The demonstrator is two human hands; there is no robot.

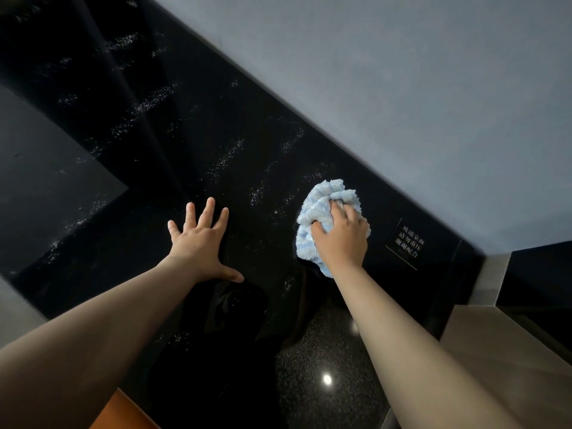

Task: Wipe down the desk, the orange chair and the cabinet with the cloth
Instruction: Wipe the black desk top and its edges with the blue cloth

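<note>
orange surface [123, 410] at 7 o'clock, nearest. left hand [201, 243] flat on the glossy black counter [216, 134], fingers straight and spread. at its 3 o'clock, right hand [340, 239], fingers curled round the bunched light-blue cloth [322, 205] on the counter. small sign [405, 243] just beside, at 3 o'clock; grey wall [402, 88] beyond.

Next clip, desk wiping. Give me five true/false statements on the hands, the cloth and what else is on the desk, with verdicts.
1. The right hand grips a light blue cloth against the black desk. True.
2. The left hand is curled into a fist. False: it lies flat on the desk, fingers spread.
3. A small sign with white lettering is to the right of the cloth. True.
4. The cloth is folded into a neat flat square. False: it is bunched up.
5. The left hand touches the cloth. False: bare desk lies between them.
</note>
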